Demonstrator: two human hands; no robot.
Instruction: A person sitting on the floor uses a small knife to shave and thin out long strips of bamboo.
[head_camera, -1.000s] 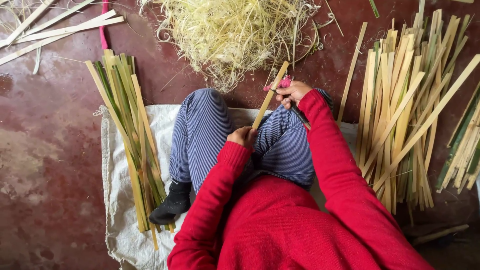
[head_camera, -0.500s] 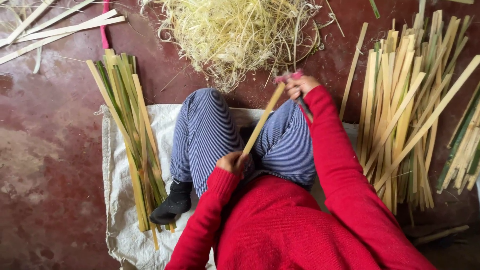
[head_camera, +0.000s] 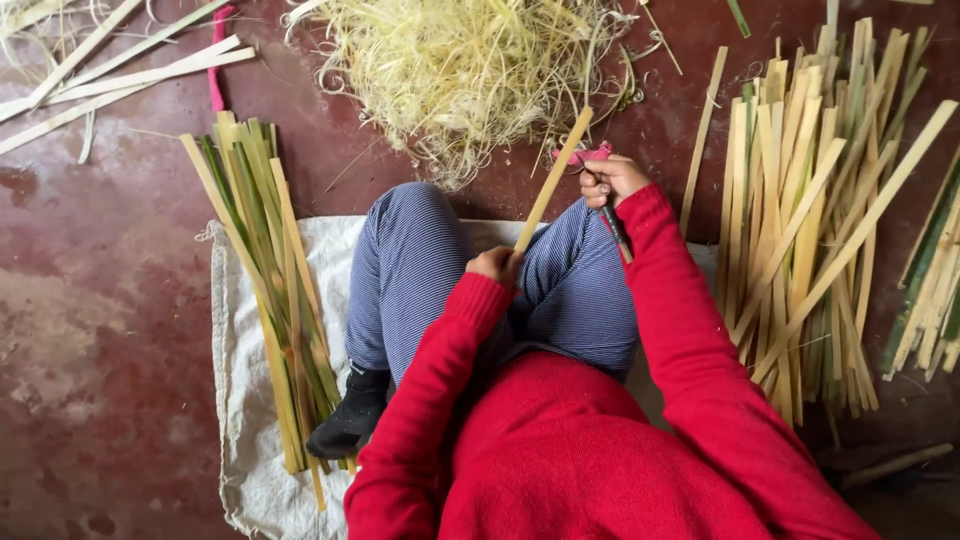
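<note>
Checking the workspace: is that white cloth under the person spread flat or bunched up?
Spread flat: the white cloth lies open on the floor, edges rumpled, under the legs.

Pale shavings heap (head_camera: 470, 70), white sack mat (head_camera: 245, 420).

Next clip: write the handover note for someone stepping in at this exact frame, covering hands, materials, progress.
Left hand: gripping the lower end of a bamboo strip, which slants up toward the shavings pile.
Right hand: holding a dark-bladed knife with a pink handle, beside the strip's upper part.
Materials: green-edged strips on the white sack to the left; a larger bundle of pale strips to the right.
Done: a large heap of shavings lies ahead.
Left: the strip in hand; both bundles lie untouched.
</note>
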